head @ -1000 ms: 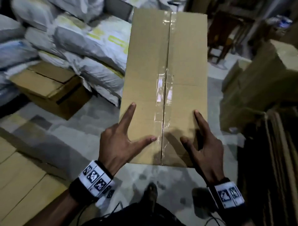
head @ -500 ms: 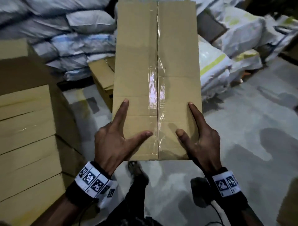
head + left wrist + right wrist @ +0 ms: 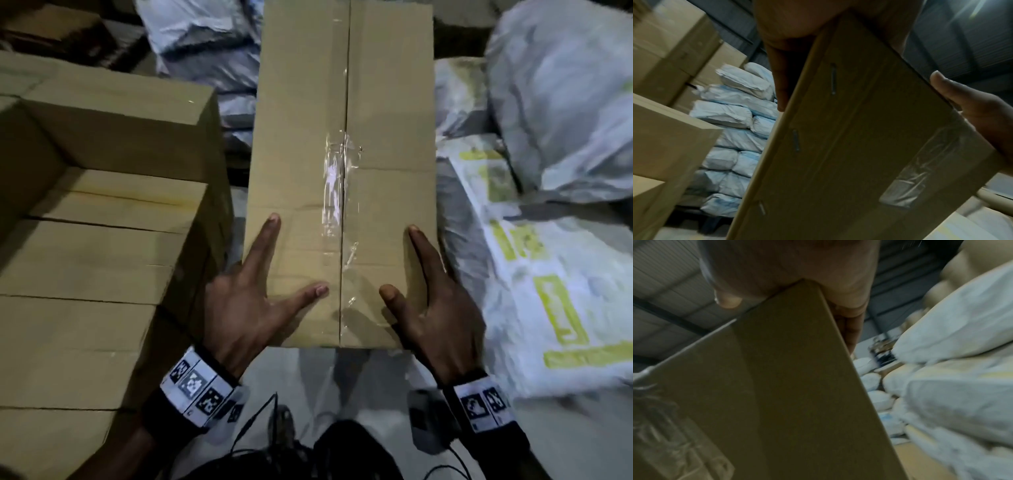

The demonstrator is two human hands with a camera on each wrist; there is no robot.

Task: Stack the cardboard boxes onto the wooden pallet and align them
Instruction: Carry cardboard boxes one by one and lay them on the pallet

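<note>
carried box (image 3: 342, 154) swung beside stacked boxes (image 3: 102, 240), sacks (image 3: 548, 222) now at right

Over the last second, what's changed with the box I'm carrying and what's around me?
You've turned with the box: the stacked boxes now sit close on your left, and the white sacks have swung to your right. The grip is unchanged: left hand and right hand hold the box's near corners.

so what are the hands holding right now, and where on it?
One taped cardboard box, carried by its near end: left hand at the near-left corner, right hand at the near-right corner, thumbs on top.
</note>
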